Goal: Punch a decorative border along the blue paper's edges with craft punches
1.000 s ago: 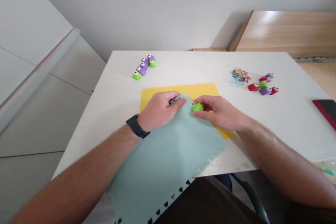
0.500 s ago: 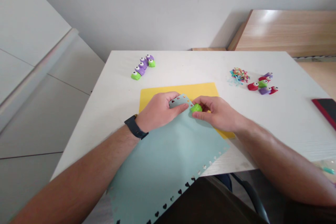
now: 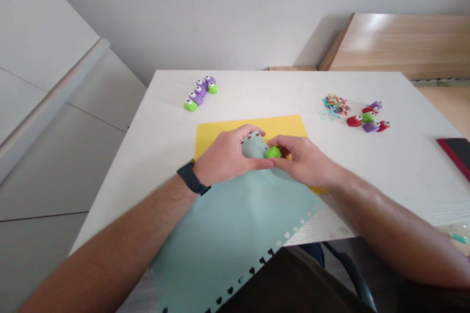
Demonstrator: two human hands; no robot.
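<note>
A large pale blue sheet (image 3: 235, 225) with shapes punched along its edges lies over a yellow sheet (image 3: 279, 123) and hangs past the table's front edge. At the blue sheet's far corner, my right hand (image 3: 306, 159) grips a small green punch (image 3: 273, 152) between thumb and fingers. My left hand (image 3: 229, 154), with a dark watch on its wrist, curves around the same corner. Its thumb reaches across to the near side of the green punch, close to my right thumb, and its fingers are apart.
Purple and green punches with eyes (image 3: 197, 96) stand at the table's back left. Several red, green and purple ones (image 3: 368, 117) sit at the right beside a heap of coloured paper bits (image 3: 336, 104). A dark, red-edged object (image 3: 455, 152) lies at the far right.
My left thumb has moved right, off the paper corner to the green punch, and its fingers have lifted slightly. The green punch has shifted a little left with my right hand.
</note>
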